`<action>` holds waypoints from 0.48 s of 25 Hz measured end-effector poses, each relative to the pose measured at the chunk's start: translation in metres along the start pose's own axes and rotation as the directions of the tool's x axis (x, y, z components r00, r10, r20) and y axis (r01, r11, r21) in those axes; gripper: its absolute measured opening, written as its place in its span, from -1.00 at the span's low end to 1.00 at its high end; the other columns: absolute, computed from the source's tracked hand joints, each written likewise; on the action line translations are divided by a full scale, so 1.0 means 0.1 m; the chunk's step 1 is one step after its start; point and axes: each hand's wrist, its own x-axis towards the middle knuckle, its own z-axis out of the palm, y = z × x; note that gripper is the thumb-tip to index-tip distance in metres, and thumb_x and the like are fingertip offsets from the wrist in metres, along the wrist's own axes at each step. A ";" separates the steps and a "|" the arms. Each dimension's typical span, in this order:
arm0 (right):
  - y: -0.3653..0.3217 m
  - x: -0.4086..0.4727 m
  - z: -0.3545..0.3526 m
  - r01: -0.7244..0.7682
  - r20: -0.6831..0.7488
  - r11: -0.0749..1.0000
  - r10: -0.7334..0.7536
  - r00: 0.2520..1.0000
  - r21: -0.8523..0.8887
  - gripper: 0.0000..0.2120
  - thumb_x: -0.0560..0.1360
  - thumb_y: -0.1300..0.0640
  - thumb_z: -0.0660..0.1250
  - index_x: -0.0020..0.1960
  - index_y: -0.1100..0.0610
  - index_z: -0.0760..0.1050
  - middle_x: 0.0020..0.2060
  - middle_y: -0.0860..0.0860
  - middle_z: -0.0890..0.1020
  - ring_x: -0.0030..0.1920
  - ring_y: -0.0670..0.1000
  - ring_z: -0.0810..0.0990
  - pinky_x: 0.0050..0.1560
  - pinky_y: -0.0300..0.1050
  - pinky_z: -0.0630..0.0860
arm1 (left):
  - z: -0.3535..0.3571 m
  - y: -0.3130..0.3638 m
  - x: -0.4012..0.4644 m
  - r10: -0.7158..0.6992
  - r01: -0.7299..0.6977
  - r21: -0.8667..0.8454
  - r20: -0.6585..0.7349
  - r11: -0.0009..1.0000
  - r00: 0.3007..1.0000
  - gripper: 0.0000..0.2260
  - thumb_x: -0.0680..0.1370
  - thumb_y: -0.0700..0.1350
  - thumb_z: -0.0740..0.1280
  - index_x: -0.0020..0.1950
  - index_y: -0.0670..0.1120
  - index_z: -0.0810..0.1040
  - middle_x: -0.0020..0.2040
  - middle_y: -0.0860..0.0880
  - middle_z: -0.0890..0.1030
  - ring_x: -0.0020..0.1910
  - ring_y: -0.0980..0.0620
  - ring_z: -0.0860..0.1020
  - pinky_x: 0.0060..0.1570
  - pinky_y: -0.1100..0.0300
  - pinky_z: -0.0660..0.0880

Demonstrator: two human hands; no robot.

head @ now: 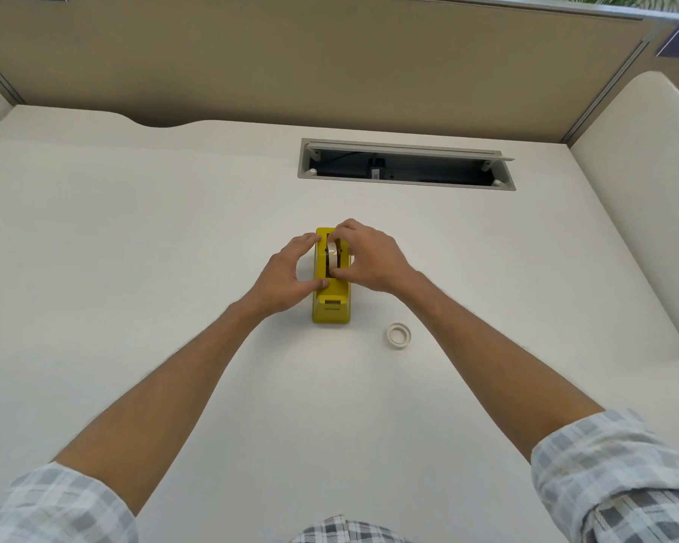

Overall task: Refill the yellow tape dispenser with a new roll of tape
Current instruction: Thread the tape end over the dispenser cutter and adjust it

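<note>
The yellow tape dispenser point(331, 307) stands in the middle of the white desk point(134, 229), its cutter end towards me. A pale tape roll point(333, 255) sits upright in the dispenser's slot. My right hand point(369, 258) pinches this roll from above, thumb at its near edge and fingers over its far edge. My left hand point(287, 276) grips the dispenser's left side, thumb on its top near the cutter and fingers at its far end. A second white roll point(398, 335) lies flat on the desk to the right of the dispenser.
An open cable tray point(406, 168) with dark wiring inside is set into the desk behind the dispenser. A beige partition point(291, 52) closes the back, and a cream side panel point(643, 190) stands on the right.
</note>
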 end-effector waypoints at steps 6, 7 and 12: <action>-0.05 0.01 0.01 -0.041 -0.047 0.999 0.041 0.998 0.001 -0.60 0.45 -0.05 0.45 0.23 0.08 0.52 0.02 0.02 0.69 -0.07 0.06 0.63 -0.13 -0.09 0.55 | -0.01 0.01 0.00 -0.002 0.001 0.065 0.010 0.998 1.000 -0.28 0.46 -0.01 0.48 0.54 0.00 0.24 0.55 0.01 0.25 0.53 0.03 0.20 0.49 -0.04 0.18; -0.06 0.01 0.01 -0.042 -0.055 0.999 0.042 0.998 0.001 -0.59 0.45 -0.04 0.46 0.23 0.08 0.53 0.03 0.03 0.69 -0.06 0.07 0.64 -0.13 -0.10 0.54 | -0.01 0.01 0.00 0.001 -0.002 0.073 0.013 0.997 1.000 -0.28 0.46 0.00 0.48 0.54 0.00 0.24 0.55 0.01 0.25 0.53 0.02 0.20 0.49 -0.05 0.18; -0.08 -0.02 -0.04 -0.049 -0.088 0.999 0.050 0.995 0.016 -0.51 0.39 -0.03 0.51 0.27 0.07 0.50 0.14 0.01 0.65 -0.05 0.04 0.63 -0.13 -0.13 0.50 | 0.00 0.03 0.00 -0.020 0.017 0.105 0.021 0.994 1.000 -0.27 0.47 0.02 0.47 0.55 0.00 0.21 0.56 0.01 0.22 0.54 0.01 0.17 0.50 -0.05 0.17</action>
